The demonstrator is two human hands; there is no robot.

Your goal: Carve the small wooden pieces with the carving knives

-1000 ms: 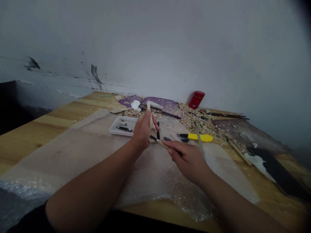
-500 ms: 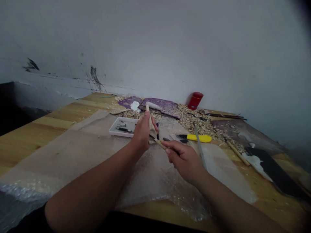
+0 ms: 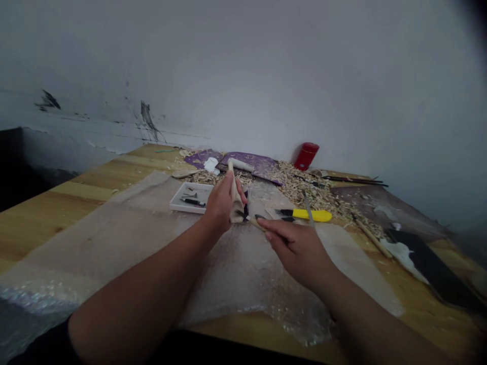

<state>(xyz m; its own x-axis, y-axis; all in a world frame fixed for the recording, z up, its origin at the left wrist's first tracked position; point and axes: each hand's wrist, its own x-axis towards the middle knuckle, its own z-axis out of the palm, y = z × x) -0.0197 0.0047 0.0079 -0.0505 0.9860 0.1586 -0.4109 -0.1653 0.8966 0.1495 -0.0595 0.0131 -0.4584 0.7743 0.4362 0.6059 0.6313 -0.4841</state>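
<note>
My left hand [image 3: 221, 199] is closed around a pale wooden spoon [image 3: 236, 202], its handle pointing away toward the wall and its bowl end toward me. In my right hand [image 3: 299, 247] is a carving knife [image 3: 258, 223] with a wooden handle, the fingers wrapped round it. The knife's short blade meets the spoon's bowl end; the exact contact is too small to make out. Both hands are above a sheet of bubble wrap [image 3: 125, 243]. Just left of my left hand lies a white tray [image 3: 175, 207] with a black pen-like tool [image 3: 193, 202] and small metal pieces.
A yellow-handled knife [image 3: 312, 215] and a thin metal strip [image 3: 308, 207] lie beyond my right hand. Wood shavings [image 3: 304, 187] are heaped along the back, near a red can [image 3: 306, 156] and purple sheets [image 3: 254, 165]. A dark flat object [image 3: 433, 268] lies at right.
My right hand and the knife have shifted slightly to the right and turned a little. The spoon has tipped slightly in my left hand, its bowl end moving a little left.
</note>
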